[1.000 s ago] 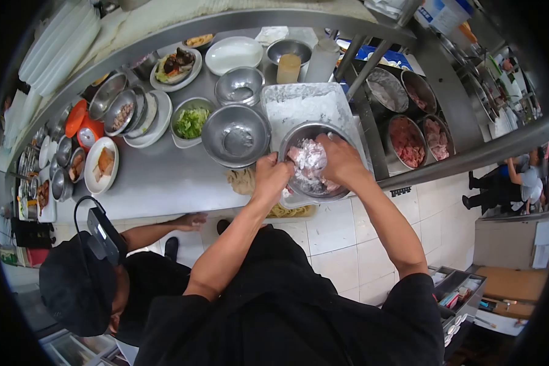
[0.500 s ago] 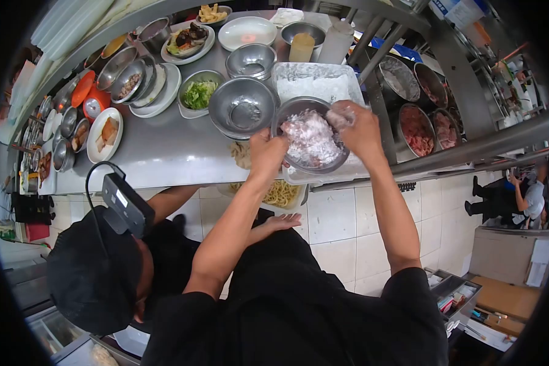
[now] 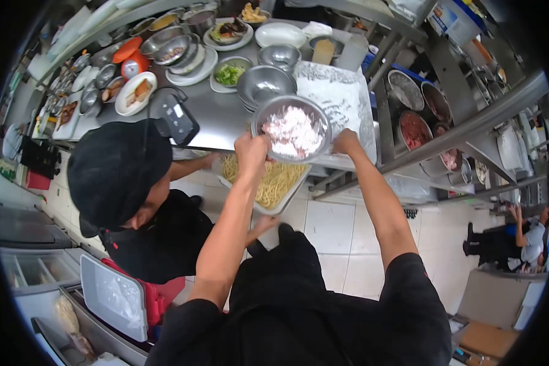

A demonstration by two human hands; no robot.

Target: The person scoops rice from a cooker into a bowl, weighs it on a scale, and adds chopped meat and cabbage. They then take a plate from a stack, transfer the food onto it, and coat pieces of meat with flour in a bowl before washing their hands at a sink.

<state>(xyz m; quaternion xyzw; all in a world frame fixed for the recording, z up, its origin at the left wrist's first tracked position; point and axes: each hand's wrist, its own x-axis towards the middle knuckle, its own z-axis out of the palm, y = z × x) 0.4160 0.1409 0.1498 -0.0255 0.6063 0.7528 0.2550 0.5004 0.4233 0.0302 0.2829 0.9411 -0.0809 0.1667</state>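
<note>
My left hand [image 3: 253, 152] grips the near left rim of a metal bowl [image 3: 260, 129], which holds pieces of meat [image 3: 294, 131] coated in white powder. The bowl is tilted slightly. Just right of it, my right hand [image 3: 346, 143] is over the near edge of a white tray [image 3: 363, 107] spread with white powder. Its fingers look curled together; whatever they hold is hidden. Empty metal bowls [image 3: 265, 85] are stacked behind the held bowl. Below it is a container of noodles [image 3: 273, 186], with a co-worker's hand at its left side.
A co-worker in a black cap [image 3: 119, 174] stands close on my left. Plates, a bowl of chopped greens [image 3: 229, 73] and an orange scale [image 3: 133, 64] are on the counter [image 3: 216, 122]. A metal rail [image 3: 430, 140] and pots of meat are at the right.
My right hand has left the bowl and moved down beside it. The bowl appears further left and more level. The co-worker has moved nearer, and the noodle container is more visible.
</note>
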